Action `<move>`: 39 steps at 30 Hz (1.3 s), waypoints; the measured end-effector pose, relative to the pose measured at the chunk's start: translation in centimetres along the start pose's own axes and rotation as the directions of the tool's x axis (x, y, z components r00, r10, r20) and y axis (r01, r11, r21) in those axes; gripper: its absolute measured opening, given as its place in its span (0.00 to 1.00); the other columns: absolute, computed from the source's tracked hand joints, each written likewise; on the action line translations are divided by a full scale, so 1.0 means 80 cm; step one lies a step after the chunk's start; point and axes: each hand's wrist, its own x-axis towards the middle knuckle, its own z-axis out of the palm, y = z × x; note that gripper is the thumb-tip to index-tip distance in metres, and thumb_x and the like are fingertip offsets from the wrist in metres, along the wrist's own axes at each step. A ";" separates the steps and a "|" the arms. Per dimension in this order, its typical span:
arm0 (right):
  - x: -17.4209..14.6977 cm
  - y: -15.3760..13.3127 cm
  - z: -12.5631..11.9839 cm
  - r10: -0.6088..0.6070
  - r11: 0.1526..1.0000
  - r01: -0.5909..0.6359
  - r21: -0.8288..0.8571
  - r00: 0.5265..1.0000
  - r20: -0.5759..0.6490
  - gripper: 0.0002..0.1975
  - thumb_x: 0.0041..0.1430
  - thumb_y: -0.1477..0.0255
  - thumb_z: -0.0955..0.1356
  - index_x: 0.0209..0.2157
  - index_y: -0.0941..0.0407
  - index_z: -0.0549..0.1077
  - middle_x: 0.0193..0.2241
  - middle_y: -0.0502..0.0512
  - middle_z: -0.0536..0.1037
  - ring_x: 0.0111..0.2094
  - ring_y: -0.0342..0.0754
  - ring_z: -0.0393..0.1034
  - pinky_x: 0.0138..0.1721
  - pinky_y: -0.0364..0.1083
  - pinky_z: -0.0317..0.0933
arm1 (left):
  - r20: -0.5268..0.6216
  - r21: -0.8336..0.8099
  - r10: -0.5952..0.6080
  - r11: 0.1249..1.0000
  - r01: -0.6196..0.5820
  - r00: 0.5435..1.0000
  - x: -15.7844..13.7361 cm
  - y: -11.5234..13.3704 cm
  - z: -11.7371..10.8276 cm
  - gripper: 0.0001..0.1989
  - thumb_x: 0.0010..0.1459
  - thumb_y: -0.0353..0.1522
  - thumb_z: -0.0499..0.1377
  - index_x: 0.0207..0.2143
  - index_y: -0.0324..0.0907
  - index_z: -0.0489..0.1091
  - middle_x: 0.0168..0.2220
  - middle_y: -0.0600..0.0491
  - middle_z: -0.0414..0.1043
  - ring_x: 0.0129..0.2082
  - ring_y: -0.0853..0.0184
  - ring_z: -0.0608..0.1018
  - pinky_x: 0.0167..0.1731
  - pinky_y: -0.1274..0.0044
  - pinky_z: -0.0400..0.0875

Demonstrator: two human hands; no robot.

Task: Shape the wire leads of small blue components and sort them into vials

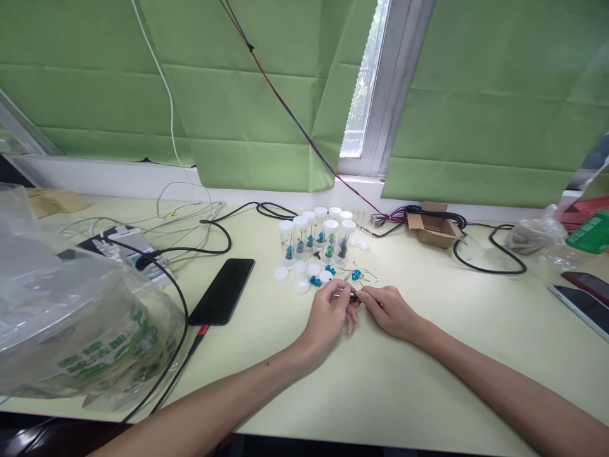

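Note:
My left hand (328, 314) pinches a small black part (353, 296) between thumb and fingers; a thin metal rod seems to stick out of it. From the other side, the closed fingertips of my right hand (387, 309) meet the same part. Its exact kind is too small to make out. Just beyond my hands lie small blue pieces (356, 274) and several thin metal pins (368, 275). Behind them stands a group of clear tubes (330, 251) with white caps, holding blue, green or black pieces. An uncapped clear tube (301, 279) and a loose white cap (281, 273) are left of these.
A black phone (222, 292) on a cable lies to the left, near a large plastic bag (85, 324) and a power strip (136, 251). An open cardboard box (434, 230) and black cables stand at the back right. Two more phones (583, 308) lie at the right edge.

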 end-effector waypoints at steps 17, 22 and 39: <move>-0.003 -0.001 0.003 0.060 0.997 -0.059 0.053 0.998 -0.028 0.13 0.67 0.65 0.62 0.49 0.56 0.65 0.16 0.39 0.58 0.17 0.41 0.51 0.23 0.40 0.51 | -0.053 0.010 0.044 0.999 -0.044 0.998 0.000 0.005 -0.003 0.12 0.60 0.42 0.56 0.32 0.42 0.65 0.16 0.59 0.64 0.15 0.73 0.66 0.18 0.81 0.62; -0.003 0.000 0.003 0.055 0.997 -0.054 0.048 0.998 -0.018 0.10 0.68 0.67 0.62 0.47 0.56 0.66 0.16 0.39 0.56 0.18 0.41 0.49 0.24 0.41 0.50 | -0.049 0.019 0.026 0.999 -0.025 0.998 -0.001 0.005 -0.002 0.12 0.61 0.41 0.55 0.32 0.42 0.65 0.16 0.59 0.65 0.15 0.73 0.66 0.18 0.81 0.62; 0.000 -0.001 -0.001 -0.006 1.000 0.006 -0.013 1.000 -0.014 0.15 0.70 0.68 0.58 0.30 0.55 0.67 0.19 0.46 0.67 0.18 0.40 0.58 0.25 0.41 0.54 | -0.014 -0.007 -0.007 1.000 0.006 1.000 0.000 0.001 -0.002 0.13 0.59 0.42 0.57 0.33 0.40 0.65 0.21 0.57 0.66 0.16 0.73 0.68 0.17 0.80 0.63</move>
